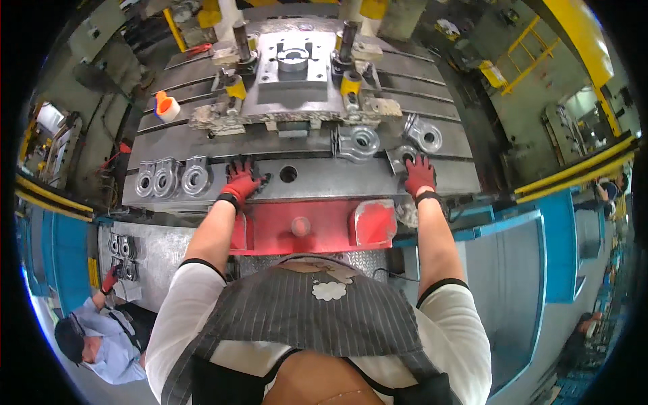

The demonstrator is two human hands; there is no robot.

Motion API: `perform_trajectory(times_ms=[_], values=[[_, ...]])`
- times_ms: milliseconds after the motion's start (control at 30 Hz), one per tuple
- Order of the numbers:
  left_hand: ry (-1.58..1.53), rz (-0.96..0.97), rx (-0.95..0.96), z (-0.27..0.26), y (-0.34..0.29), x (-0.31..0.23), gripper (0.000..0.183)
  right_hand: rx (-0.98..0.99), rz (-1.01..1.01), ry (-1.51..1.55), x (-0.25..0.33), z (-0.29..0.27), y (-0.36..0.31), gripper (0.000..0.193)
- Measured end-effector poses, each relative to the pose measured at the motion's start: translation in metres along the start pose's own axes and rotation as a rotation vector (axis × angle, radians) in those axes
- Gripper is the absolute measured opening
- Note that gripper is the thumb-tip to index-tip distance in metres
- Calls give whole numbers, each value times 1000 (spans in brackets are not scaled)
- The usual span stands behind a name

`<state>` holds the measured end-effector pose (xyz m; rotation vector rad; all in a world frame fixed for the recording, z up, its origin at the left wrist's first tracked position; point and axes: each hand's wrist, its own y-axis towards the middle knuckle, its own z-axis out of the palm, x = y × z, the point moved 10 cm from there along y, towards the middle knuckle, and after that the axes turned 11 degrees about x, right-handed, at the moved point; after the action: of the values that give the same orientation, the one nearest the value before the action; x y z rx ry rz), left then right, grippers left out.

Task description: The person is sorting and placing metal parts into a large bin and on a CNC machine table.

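Observation:
My left hand (241,182), in a red glove with dark fingertips, rests fingers apart on the front strip of the steel press bed (331,181), left of a round hole (288,174). My right hand (420,175), gloved alike, has its fingers closed over the near right edge of a ring-shaped metal part (399,156); the fingertips' underside is hidden. Just beyond it lies a second ring part (425,137), and to its left a third ring part (360,143). Several more ring parts (166,179) stand in a row left of my left hand.
A die block (295,88) with a round insert and yellow-capped posts occupies the bed's middle. An orange-and-white container (167,106) stands at the left. A red bracket (297,226) lies before me. A co-worker (111,337) reaches toward parts on a side table (158,253), lower left.

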<state>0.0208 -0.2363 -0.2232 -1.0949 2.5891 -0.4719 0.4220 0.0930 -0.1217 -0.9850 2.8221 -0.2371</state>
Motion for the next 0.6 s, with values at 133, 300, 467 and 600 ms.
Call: perform_trajectory(times_ms=[133,300,467,600], values=[[60,-39,76,11,8,-5,101,69,-121,53,-2,18,19,57],[-31,-42,52,15,2,2,103,11,-241,198,31,16,-5,61],[-11,-18,60,8,-8,-6,102,65,-529,1561,63,-31,-17,50],[-57,24,94,6,-1,-17,101,-111,-869,1413,121,-87,4,40]])
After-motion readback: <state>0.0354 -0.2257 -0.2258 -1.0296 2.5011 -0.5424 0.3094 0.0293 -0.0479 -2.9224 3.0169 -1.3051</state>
